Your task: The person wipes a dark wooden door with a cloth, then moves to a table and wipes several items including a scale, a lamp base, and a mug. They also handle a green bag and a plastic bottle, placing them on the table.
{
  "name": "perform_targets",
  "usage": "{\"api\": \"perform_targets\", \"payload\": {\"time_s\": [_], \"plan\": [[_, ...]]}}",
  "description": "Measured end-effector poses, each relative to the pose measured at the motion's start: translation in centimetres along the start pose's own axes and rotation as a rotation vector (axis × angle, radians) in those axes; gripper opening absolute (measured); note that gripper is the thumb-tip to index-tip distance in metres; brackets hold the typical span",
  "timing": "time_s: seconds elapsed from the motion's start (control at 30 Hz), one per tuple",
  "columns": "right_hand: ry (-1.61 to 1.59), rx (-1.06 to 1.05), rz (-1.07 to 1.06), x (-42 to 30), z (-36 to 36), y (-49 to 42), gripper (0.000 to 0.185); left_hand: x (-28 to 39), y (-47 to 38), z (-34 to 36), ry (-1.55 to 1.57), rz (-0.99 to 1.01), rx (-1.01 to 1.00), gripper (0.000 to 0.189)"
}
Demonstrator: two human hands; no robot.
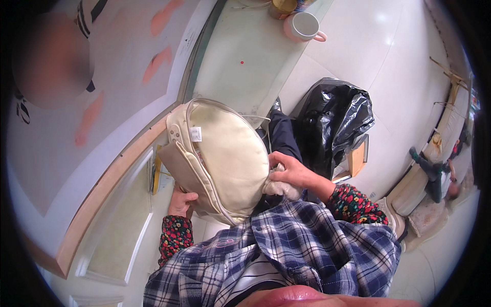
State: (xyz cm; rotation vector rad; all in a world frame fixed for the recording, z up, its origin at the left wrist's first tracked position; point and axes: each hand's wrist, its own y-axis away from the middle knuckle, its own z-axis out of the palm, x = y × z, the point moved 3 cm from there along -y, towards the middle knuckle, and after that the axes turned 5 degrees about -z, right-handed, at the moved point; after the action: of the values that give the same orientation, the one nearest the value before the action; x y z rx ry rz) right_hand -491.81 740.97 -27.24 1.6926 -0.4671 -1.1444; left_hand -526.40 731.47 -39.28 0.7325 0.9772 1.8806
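Observation:
A cream round-topped fabric bag [230, 153] with a zipper edge, a white sewn-in label and a taupe outer panel lies tilted before me, its pale inside showing. At its lower left, my left hand [183, 202] grips the taupe panel [188, 169], thumb on top and the other fingers hidden behind it. On the right side, my right hand [289, 170] holds a crumpled off-white cloth [282, 187] against the bag's rim, with its fingertips partly behind the edge.
A black plastic bag [332, 119] stands right of my legs, near an open box [356, 159]. Beyond is a pale tabletop [245, 57] with a pink mug [303, 28] and jars. A wood-edged picture panel [126, 149] is left. A person [439, 172] lies on a sofa at far right.

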Motion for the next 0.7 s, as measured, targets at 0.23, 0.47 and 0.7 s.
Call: {"api": "perform_targets", "payload": {"time_s": [0.23,0.47,0.7], "plan": [[0.016,-0.237,0.019,-0.3,-1.9,0.8,0.039,-3.4,3.3,0.4,0.095,-0.033,-0.062,0.082],[-0.225,-0.285,0.128,-1.0,-2.8,0.9,0.072,-3.0,2.8,2.4,0.027,-0.111,-0.177,0.083],[-0.392,-0.284,0.168,-0.9,-3.2,0.8,0.067,1.0,1.1,4.3,0.003,-0.241,-0.333,0.095]]}}
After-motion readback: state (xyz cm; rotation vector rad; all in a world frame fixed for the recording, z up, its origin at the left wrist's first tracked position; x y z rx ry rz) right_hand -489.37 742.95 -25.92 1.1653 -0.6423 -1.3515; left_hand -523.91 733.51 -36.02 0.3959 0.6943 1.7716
